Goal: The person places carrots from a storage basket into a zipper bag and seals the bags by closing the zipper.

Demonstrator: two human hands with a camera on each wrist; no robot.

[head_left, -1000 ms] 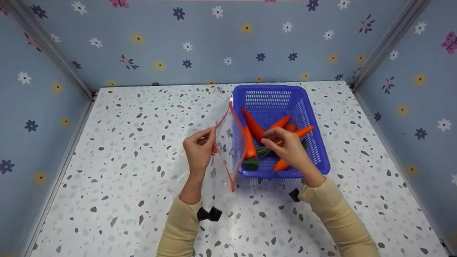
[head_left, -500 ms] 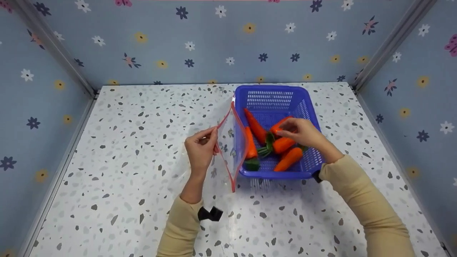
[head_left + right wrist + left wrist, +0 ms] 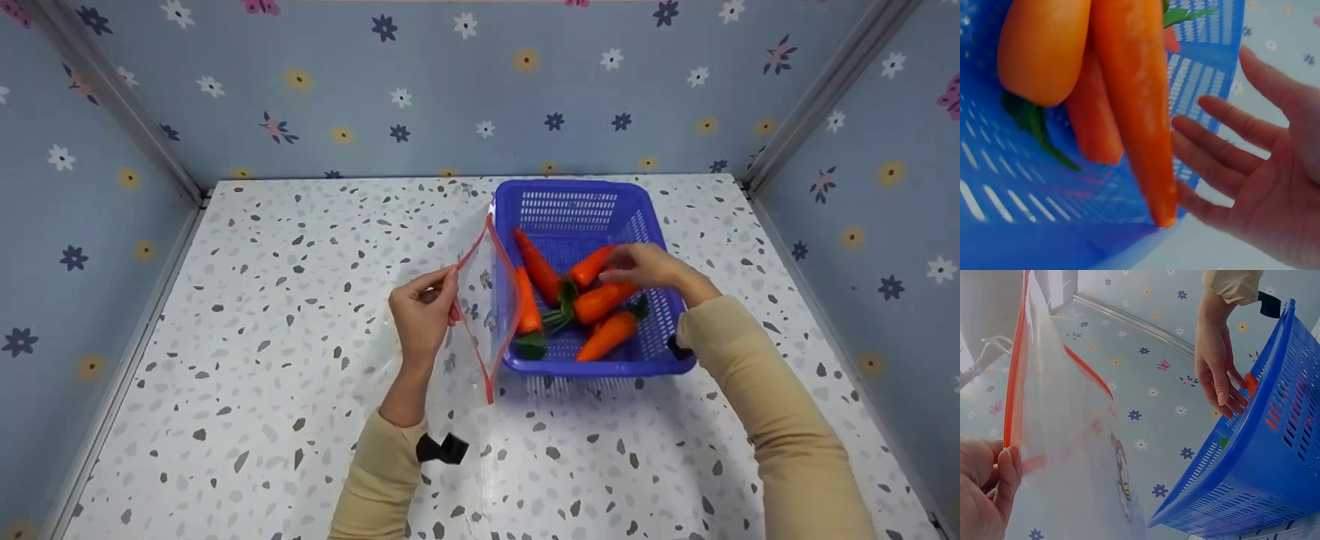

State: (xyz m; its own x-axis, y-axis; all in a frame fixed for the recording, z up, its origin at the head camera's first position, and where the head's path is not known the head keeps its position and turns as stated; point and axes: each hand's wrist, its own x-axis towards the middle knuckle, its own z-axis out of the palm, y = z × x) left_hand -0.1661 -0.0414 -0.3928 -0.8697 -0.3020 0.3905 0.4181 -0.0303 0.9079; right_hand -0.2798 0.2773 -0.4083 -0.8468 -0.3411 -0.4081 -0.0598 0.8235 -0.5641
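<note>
So the tabletop (image 3: 255, 375) is white with a terrazzo-style pattern, light and dark grey chips scattered all over it. There's a blue slotted plastic basket (image 3: 592, 367) sitting upright on it, toward the back and a bit right of centre. Just beside its left side is a clear zip bag (image 3: 1072, 455) with a red-trimmed mouth, can't really tell how much of it touches the surface.
</note>
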